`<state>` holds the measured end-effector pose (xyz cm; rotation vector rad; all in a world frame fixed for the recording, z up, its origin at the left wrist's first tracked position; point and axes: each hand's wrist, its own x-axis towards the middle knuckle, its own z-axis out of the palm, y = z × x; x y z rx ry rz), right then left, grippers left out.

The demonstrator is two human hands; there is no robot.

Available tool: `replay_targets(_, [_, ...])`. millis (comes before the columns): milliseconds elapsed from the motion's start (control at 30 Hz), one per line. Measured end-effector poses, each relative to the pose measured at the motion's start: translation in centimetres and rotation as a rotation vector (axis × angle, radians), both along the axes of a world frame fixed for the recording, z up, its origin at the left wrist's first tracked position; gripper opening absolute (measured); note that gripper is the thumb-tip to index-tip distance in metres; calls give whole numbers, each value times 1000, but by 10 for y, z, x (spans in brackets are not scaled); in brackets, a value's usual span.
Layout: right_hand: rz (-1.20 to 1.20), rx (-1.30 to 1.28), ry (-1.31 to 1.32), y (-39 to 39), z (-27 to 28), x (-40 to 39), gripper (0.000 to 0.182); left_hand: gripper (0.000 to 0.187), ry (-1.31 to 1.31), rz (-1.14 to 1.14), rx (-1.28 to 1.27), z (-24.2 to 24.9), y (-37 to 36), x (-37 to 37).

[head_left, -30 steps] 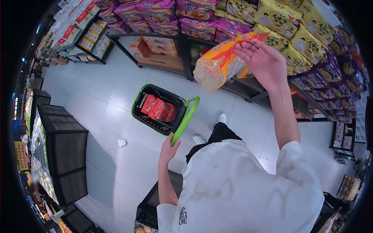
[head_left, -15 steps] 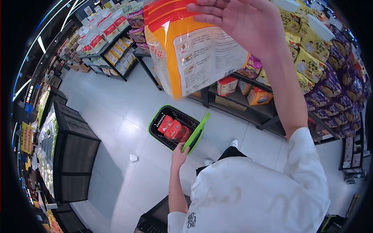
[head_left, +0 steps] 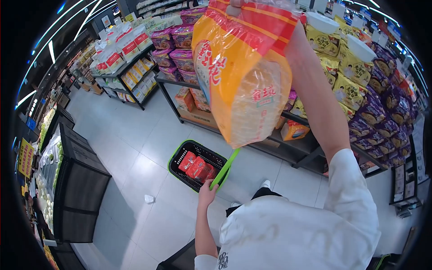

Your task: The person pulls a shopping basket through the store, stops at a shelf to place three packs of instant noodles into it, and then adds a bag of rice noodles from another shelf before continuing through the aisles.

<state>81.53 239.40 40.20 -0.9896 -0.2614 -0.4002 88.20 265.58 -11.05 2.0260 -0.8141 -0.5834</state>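
My left hand is closed around the green handle of a black shopping basket with a green rim. Several red packets lie inside the basket. My right hand grips the top of a large orange, red and clear plastic food bag, raised above and beyond the basket. Only some fingertips show over the bag's top; the rest of that hand is behind it. Red characters mark the bag, and its contents are hard to make out.
Behind the bag, a dark shelf carries purple packets and yellow packets. Left stands a dark produce stand. Farther off, a rack holds white bags. A crumpled white scrap lies on the tiled floor.
The bag has turned from its printed back panel to its orange face and clear end, and shifted right. My right fingers, earlier spread across it, now curl at its top. My left hand keeps the handle.
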Motion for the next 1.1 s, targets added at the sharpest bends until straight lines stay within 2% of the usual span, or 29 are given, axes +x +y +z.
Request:
replay_targets(33, [60, -126, -125, -4, -4, 8, 13, 35, 12, -4, -11, -2, 0, 3])
replay_targets(133, [42, -91, -170, -5, 1, 16, 8, 36, 9, -9, -47, -11, -1, 8])
replay_targets(167, [-244, -40, -50, 23, 14, 13, 11, 36, 3, -8, -60, -12, -1, 9])
replay_targets(267, [10, -31, -165, 1, 13, 27, 10, 37, -2, -27, -58, -10, -1, 8])
replay_targets(467, [-183, -50, -193, 22, 29, 22, 8, 38, -35, -32, -52, -8, -1, 6])
replay_targets(567, [-91, -119, -257, 19, 32, 24, 10, 37, -64, -18, -20, -11, -1, 10])
replay_targets(667, [51, -86, -213, 11, 34, 26, 10, 36, -90, 19, 31, 1, -2, 12])
replay_targets(767, [5, -18, -213, 23, 41, 21, 11, 35, -146, 68, 7, 18, -4, 13])
replay_targets(867, [57, -76, -224, 16, 46, 22, 11, 35, -187, 96, -7, 19, -5, 16])
replay_targets(967, [79, -55, -229, 14, 52, 22, 11, 34, -232, 121, 66, 21, -6, 17])
replay_targets(1100, [-52, -44, -237, 28, 60, 16, 12, 34, -306, 184, 63, 13, -6, 26])
